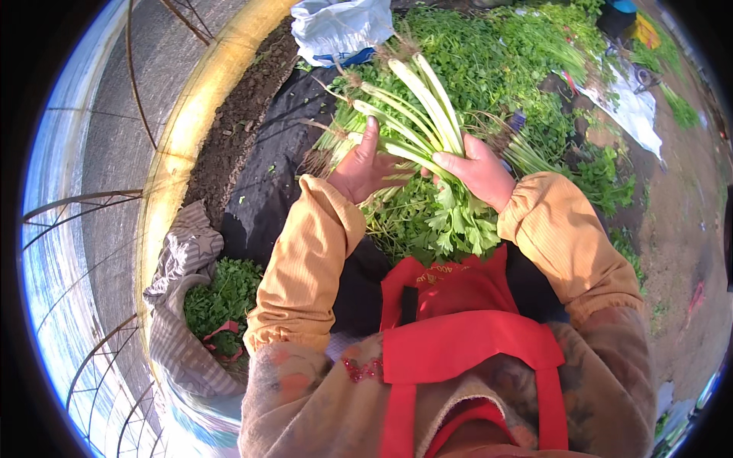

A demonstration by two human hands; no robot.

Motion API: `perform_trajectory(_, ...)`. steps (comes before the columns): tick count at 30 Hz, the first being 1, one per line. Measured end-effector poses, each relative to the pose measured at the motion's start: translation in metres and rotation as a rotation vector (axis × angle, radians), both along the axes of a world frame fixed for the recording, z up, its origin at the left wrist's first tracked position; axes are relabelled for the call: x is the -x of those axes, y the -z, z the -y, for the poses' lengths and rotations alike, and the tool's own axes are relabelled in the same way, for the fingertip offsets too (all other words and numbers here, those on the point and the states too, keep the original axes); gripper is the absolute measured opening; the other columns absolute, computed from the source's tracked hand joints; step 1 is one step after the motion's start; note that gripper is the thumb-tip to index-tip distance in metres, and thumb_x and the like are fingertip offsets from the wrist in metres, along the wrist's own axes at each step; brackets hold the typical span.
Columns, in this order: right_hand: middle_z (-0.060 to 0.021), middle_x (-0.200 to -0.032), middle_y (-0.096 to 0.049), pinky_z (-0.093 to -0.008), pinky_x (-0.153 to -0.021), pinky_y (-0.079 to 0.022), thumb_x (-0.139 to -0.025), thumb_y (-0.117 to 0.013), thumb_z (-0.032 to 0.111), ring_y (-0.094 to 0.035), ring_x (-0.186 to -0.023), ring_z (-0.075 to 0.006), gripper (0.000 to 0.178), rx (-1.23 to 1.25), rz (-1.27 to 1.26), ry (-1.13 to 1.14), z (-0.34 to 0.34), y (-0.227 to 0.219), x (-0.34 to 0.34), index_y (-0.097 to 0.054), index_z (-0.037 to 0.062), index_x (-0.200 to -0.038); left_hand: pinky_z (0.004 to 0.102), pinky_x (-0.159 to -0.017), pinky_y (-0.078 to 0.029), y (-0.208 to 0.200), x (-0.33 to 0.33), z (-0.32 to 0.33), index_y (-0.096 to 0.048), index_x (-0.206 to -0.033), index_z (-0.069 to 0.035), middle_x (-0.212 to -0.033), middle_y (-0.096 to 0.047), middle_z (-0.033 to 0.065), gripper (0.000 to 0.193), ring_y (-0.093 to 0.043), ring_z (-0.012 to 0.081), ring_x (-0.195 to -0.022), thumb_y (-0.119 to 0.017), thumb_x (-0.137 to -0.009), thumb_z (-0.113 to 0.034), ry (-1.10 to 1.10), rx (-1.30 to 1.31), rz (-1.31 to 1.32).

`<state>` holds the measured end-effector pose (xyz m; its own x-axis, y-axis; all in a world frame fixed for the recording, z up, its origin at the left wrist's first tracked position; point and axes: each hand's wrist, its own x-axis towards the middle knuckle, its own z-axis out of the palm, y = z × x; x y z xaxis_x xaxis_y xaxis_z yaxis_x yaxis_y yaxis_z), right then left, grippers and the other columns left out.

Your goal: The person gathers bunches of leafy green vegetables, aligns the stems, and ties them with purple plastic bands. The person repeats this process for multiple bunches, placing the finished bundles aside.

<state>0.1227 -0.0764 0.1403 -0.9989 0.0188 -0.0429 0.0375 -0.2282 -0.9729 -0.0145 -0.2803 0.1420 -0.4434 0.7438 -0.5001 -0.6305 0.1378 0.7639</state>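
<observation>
A small bunch of celery (427, 103) with pale thick stalks slants across in front of me, its rooty ends up and its green leaves hanging down to the right. My right hand (482, 174) is closed round the stalks just above the leaves, thumb laid across them. At the bunch's left side, my left hand (365, 168) has its thumb stretched up beside the stalk ends. Its fingers reach under the lower stalks, stretched out and partly blurred. More leafy celery (489, 53) lies heaped behind and below the bunch.
A white and blue plastic sack (340, 30) lies at the far edge of the heap. To my left, a striped cloth (179, 320) surrounds cut greens (225, 301). A white sheet (630, 107) lies at far right. Thin metal hoops (84, 197) stand along the left wall.
</observation>
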Motion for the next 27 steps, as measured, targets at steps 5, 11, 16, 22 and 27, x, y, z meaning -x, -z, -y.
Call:
perform_trajectory(5,-0.0074,-0.1,-0.072,-0.0303,-0.083,-0.054,-0.102,-0.064,0.024,-0.067,-0.087,-0.0131,0.036,-0.164,-0.018,-0.012,0.004,0.014,0.005,-0.058,-0.0031,-0.125,0.0529,-0.117,-0.037,-0.014,0.012,-0.014,-0.042,-0.149,-0.001,-0.146,-0.053,0.0196,0.072,-0.049,0.0349,-0.136,-0.061,-0.101,-0.052,-0.338,-0.57,-0.106)
perform_trajectory(11,-0.008,-0.092,-0.068,-0.0322,-0.077,-0.052,-0.106,-0.056,0.047,-0.064,-0.081,-0.0154,0.053,-0.348,-0.044,-0.012,0.018,0.014,-0.001,-0.059,-0.0037,-0.122,0.048,-0.102,-0.053,-0.013,0.012,-0.022,-0.055,-0.137,0.001,-0.127,-0.067,0.0173,0.042,-0.066,0.0313,-0.115,-0.062,-0.105,-0.025,-0.535,-0.506,-0.254)
perform_trajectory(16,-0.0129,-0.073,-0.062,-0.0389,-0.067,-0.049,-0.105,-0.055,0.052,-0.058,-0.066,-0.0229,0.057,-0.532,-0.045,-0.026,0.017,0.027,0.0,-0.062,-0.0048,-0.109,0.046,-0.094,-0.059,-0.027,0.006,-0.026,-0.058,-0.132,-0.003,-0.115,-0.07,0.0134,0.038,-0.069,0.0298,-0.108,-0.07,-0.1,-0.02,-0.426,-0.564,-0.159)
perform_trajectory(22,-0.0119,-0.074,-0.062,-0.0392,-0.066,-0.049,-0.104,-0.056,0.053,-0.06,-0.067,-0.0238,0.057,-0.612,-0.007,-0.107,0.02,0.019,0.0,-0.063,-0.003,-0.104,0.0495,-0.097,-0.056,-0.025,0.007,-0.021,-0.059,-0.133,0.001,-0.123,-0.068,0.0198,0.042,-0.067,0.032,-0.111,-0.071,-0.099,-0.019,-0.43,-0.425,-0.21)
perform_trajectory(27,-0.0114,-0.084,-0.067,-0.037,-0.074,-0.052,-0.105,-0.054,0.052,-0.064,-0.077,-0.0221,0.054,-0.522,-0.007,-0.125,0.017,0.013,-0.001,-0.064,-0.0003,-0.112,0.0434,-0.088,-0.058,-0.022,0.009,-0.021,-0.061,-0.125,0.0,-0.118,-0.07,0.0145,0.032,-0.067,0.026,-0.098,-0.069,-0.1,-0.019,-0.471,-0.443,-0.236)
